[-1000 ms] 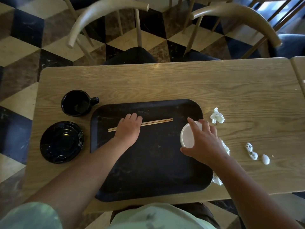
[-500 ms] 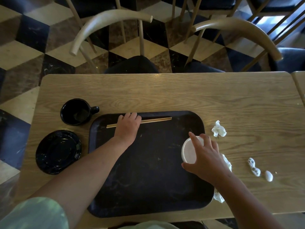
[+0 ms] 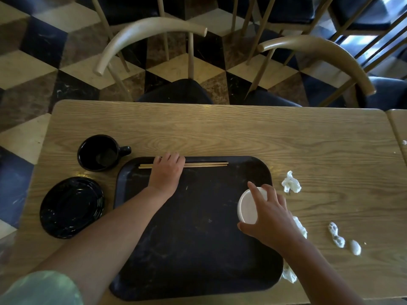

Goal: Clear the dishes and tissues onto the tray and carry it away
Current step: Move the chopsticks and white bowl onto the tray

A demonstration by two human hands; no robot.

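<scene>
Mid-loading, the left hand [image 3: 167, 172] clamped chopsticks [image 3: 207, 165] at the tray's [image 3: 187, 249] far edge; the right hand [image 3: 273, 219] gripped a bowl [image 3: 247, 208]. Release, then tissues [image 3: 291, 184], seemed next.

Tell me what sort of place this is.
Probably a café or canteen dining room: a serving tray on a wooden table, a second table butted against it, matching chairs in rows, and a patterned tile floor.

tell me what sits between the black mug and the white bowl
Head view: the left hand, holding the chopsticks, lies between the black mug and the white bowl; the rest is bare tray.
</scene>
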